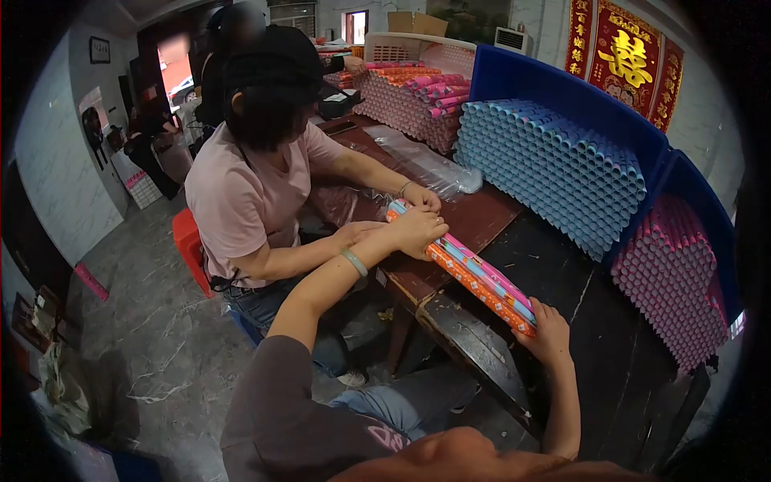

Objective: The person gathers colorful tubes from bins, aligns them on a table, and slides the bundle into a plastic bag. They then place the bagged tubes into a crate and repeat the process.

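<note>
A bundle of long patterned tubes (482,283), orange, blue and pink, lies slantwise over the table edge. Around its far end my left hand (419,233) is closed, with a pale green bangle on the wrist. My right hand (548,331) grips the near end, thumb and fingers on opposite sides. Beside my left hand, a co-worker in a pink shirt has one hand (421,197) at the far end of the bundle and the other (359,233) by my wrist. Clear plastic bags (430,165) lie on the brown table (490,213).
Light blue tubes (554,173) are stacked in a blue bin (514,76). Pink tubes (671,277) fill another bin at right. More pink and orange tubes (409,104) stand at the back. A red stool (189,245) is under the co-worker. Another person stands behind.
</note>
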